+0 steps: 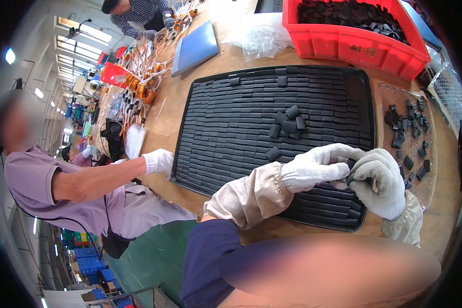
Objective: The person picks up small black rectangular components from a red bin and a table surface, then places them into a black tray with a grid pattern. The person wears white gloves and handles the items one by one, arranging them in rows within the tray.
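Observation:
Both my hands, in whitish work gloves, meet above the right part of a black tray [371, 113]. The tray carries long, close rows of small black tiles [231, 133]. My left hand [321, 167] reaches in from the left, its fingers closed around small black tiles. Beside it, my right hand [381, 182] is bent and pinches black tiles [350, 178] from the other side. Fingers partly hide these pieces, so their number cannot be told. A small heap of loose black tiles [290, 124] lies on top of the rows, beyond my left hand.
A red bin [344, 46] full of black pieces stands behind the tray. Scattered black tiles [408, 123] lie on bubble wrap at the right. A co-worker's gloved hand [159, 162] rests by the tray's left edge. Copper coils [143, 90] and a blue folder [195, 49] lie farther back.

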A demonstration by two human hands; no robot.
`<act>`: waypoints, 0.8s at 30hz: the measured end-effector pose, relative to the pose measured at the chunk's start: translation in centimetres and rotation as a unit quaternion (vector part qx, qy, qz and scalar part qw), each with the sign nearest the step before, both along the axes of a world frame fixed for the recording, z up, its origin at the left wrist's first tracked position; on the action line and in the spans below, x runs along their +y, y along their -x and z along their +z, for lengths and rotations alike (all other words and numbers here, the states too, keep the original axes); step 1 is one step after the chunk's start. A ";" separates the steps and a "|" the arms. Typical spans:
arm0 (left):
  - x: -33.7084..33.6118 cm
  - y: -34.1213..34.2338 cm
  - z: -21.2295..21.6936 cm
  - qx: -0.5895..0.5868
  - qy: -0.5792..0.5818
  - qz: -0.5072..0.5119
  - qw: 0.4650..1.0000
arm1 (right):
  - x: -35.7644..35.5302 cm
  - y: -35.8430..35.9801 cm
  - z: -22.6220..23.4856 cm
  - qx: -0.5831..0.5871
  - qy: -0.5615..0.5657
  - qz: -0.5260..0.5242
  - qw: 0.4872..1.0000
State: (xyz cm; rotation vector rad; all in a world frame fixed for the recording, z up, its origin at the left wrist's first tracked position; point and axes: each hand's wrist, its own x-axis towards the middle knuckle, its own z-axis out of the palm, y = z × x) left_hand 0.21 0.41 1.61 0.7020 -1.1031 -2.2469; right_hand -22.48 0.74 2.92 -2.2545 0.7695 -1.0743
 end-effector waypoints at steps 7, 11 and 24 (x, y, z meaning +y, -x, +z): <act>-0.3 -0.2 -1.9 -0.016 -0.009 0.062 0.998 | 0.2 0.5 0.5 -0.017 0.018 -0.034 0.999; -0.1 0.1 -1.9 0.030 -0.054 0.072 0.995 | 0.2 0.1 -0.1 -0.028 -0.016 -0.061 0.998; 0.3 0.2 -2.1 -0.093 0.054 0.010 0.994 | 0.3 0.0 0.1 -0.007 -0.031 -0.063 0.997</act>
